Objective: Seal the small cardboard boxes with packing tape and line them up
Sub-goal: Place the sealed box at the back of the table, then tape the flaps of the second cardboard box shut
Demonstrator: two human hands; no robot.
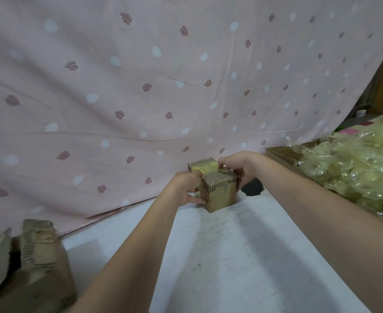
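Both hands hold the small brown corrugated cardboard box (pixel 220 192): left hand (pixel 186 188) pinching its left side, right hand (pixel 238 168) curled over top. It sits on the white bench (pixel 231 256), touching a tape-covered box (pixel 203 166) behind. Risk: uneven push skews the line.

The white desk (pixel 231 256) lies bare between the two forearms, leaving open room on the near side of the small box (pixel 220 193). A pink curtain (pixel 140 86) closes off the far side. Crumpled plastic (pixel 353 168) crowds the right, torn cardboard (pixel 39 256) the left corner.
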